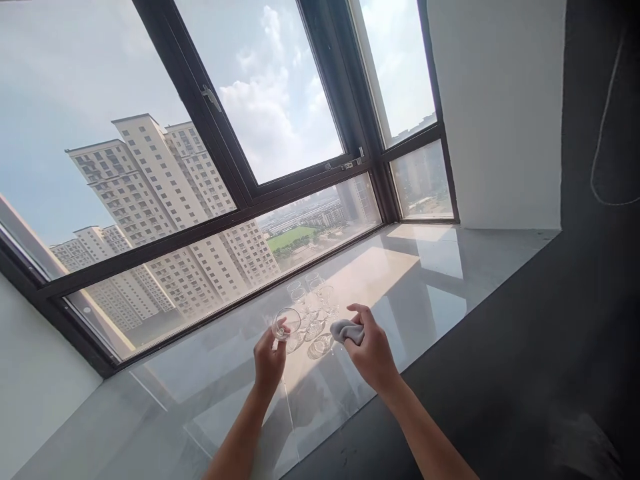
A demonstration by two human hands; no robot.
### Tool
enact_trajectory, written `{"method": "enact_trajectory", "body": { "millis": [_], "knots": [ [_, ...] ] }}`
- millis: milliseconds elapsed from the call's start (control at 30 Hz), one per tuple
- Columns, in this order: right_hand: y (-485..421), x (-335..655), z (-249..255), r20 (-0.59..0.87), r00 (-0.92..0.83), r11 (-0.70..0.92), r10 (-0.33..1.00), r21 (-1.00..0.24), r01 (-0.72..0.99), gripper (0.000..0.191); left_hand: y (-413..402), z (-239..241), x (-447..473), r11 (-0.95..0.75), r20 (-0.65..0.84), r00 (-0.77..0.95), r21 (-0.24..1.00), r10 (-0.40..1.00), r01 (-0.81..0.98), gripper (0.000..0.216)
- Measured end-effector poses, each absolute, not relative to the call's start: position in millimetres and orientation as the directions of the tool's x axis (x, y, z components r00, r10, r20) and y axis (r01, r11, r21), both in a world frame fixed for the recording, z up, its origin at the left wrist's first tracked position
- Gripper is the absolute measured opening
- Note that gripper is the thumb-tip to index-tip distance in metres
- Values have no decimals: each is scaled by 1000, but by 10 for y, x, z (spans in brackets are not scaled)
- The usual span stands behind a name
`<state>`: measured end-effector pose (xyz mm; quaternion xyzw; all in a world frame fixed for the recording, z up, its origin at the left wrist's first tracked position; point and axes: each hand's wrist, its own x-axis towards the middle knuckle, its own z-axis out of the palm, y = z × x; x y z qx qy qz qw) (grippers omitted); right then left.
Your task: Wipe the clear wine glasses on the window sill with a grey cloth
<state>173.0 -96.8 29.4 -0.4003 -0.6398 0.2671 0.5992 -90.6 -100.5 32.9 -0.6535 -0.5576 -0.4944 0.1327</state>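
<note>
My left hand [269,360] grips a clear stemmed glass [287,323] and holds it up over a glossy marble window sill [425,280]. My right hand [373,350] is closed on a small bunched grey cloth [346,331], just right of the glass and apart from it. Several more clear stemmed glasses [315,297] stand grouped on the sill just beyond both hands, close to the window.
A large dark-framed window [240,193] runs along the sill's far side, with tower blocks outside. A white wall [500,113] closes the sill at the right end. A dark floor [525,373] lies to the right of the sill's front edge.
</note>
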Motion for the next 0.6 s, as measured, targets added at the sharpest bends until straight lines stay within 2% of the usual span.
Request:
{"method": "enact_trajectory", "body": {
  "millis": [133,300,467,600],
  "knots": [
    [-1052,1678,328,592,-38,587,805,-786,195,48,-1098,294,-474,-390,736,-20,382,677,838,31],
    [-1141,1608,380,641,-58,642,765,-753,145,55,-1150,309,-384,-283,606,24,336,795,898,31],
    [-1186,1579,442,704,-102,708,702,-676,203,61,-1183,356,-381,-269,553,127,183,823,945,36],
    [-1168,1631,470,699,-86,697,710,-681,225,61,-1193,369,-367,-305,566,206,83,798,949,32]
  ]
}}
